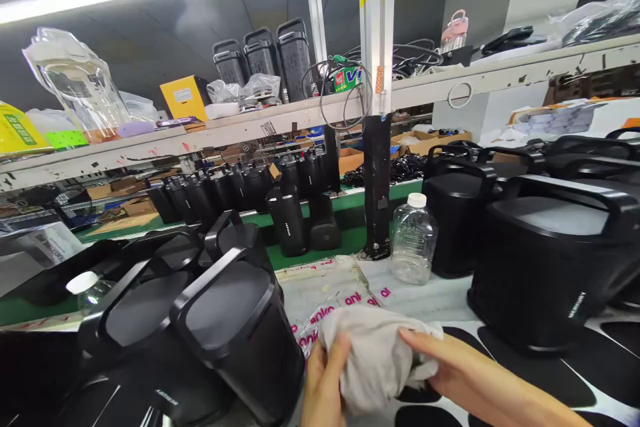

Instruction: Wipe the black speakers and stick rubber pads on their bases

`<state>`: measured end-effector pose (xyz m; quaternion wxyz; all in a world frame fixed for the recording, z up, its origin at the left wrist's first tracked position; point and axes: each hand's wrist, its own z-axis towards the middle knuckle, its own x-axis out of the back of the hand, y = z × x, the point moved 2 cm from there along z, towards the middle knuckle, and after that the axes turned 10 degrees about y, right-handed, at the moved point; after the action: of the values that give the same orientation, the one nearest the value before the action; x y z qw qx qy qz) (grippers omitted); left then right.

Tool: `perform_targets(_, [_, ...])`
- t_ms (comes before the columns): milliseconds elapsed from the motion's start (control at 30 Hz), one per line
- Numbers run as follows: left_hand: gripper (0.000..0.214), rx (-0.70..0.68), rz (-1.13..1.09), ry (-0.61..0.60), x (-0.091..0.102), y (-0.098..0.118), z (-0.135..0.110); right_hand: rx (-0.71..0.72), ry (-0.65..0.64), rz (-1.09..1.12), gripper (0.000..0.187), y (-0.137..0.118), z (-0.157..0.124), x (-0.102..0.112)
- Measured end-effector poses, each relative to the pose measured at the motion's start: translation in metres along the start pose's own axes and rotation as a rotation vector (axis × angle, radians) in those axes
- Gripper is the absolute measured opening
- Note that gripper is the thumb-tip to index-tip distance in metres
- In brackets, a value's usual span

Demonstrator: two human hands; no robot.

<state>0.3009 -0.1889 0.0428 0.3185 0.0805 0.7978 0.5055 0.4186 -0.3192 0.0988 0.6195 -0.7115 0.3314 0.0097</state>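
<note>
A crumpled pale grey cloth (373, 353) is bunched between my two hands, low in the middle of the view. My left hand (325, 380) grips its left side, thumb on top. On its right side my right hand (430, 353) closes on the cloth, with the thumb pressed over the upper face; its other fingers are partly hidden behind the folds. Just left of my left hand stands a black speaker with a carry handle (250, 340). Beneath the cloth and to its right lies a white sheet with black rounded shapes (535, 360).
More black handled speakers (545, 267) crowd the right. A clear plastic bottle with a white cap (414, 240) stands ahead, beside a dark post (377, 187). Overhead, a shelf (300, 113) carries a jug, boxes and cables. Behind is a green conveyor (350, 213) with speakers.
</note>
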Motion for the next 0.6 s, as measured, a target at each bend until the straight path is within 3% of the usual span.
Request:
perform_targets(133, [0.054, -0.233, 0.164, 0.05, -0.009, 0.017, 0.002, 0.079, 0.305, 0.055, 0.034, 0.013, -0.009, 0.032])
perform_targets(267, [0.045, -0.314, 0.384, 0.05, -0.015, 0.023, 0.006, 0.132, 0.422, 0.151, 0.045, 0.021, -0.015, 0.052])
perform_targets(367, [0.042, -0.32, 0.511, 0.039, -0.02, 0.018, 0.016, 0.042, 0.548, 0.094, 0.066, 0.026, -0.018, 0.064])
perform_targets(467, [0.055, -0.26, 0.468, -0.003, -0.023, 0.009, 0.024, 0.049, 0.687, 0.009, 0.095, 0.031, -0.02, 0.077])
perform_targets(533, [0.066, -0.255, 0.427, -0.013, -0.023, 0.003, 0.027, 0.065, 0.719, 0.024, 0.112, 0.036, -0.02, 0.084])
perform_targets(600, [0.058, -0.287, 0.452, -0.02, -0.022, 0.001, 0.026, 0.05, 0.702, 0.019, 0.122, 0.042, -0.021, 0.087])
